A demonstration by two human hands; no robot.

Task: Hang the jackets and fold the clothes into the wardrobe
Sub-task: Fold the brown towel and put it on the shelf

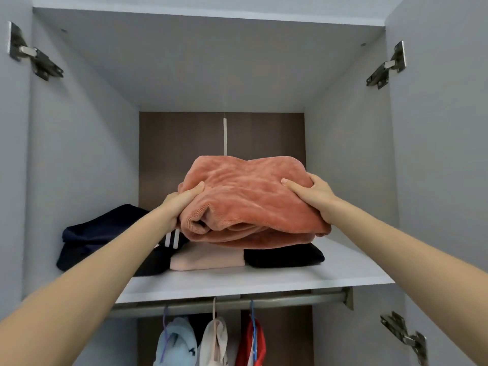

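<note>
Both hands clamp the folded fleece (250,204): L hand (179,204) takes its left end, R hand (317,196) its right end. Each thumb is laid flat over the top; fingers curl underneath, mostly hidden by cloth. Fleece is salmon-orange, thick, folded into a bulky pad. Long axis runs left-right, parallel w/ the shelf front; short axis points into the wardrobe (79,154). A rolled, ribbed opening faces the camera at lower left, beside the L hand; the smooth rounded back faces the rear panel. Bundle sits roughly level, right end a touch lower, in the upper compartment over the shelf (348,268), about mid-width. Directly below it lies a pale pink folded piece (208,260), w/ a black folded piece (285,256) touching that one's right side. Can't tell if the fleece rests on them or hangs just clear. Left of that pile, partly behind the L forearm: a navy garment (105,233) w/ white stripes, loosely heaped. Under the shelf, a metal rail (290,299) carries three hangers: light-blue garment (175,342), white garment (214,342), red garment (250,342), side by side. Both doors stand open, w/ a metal hinge (386,66) at upper right.
</note>
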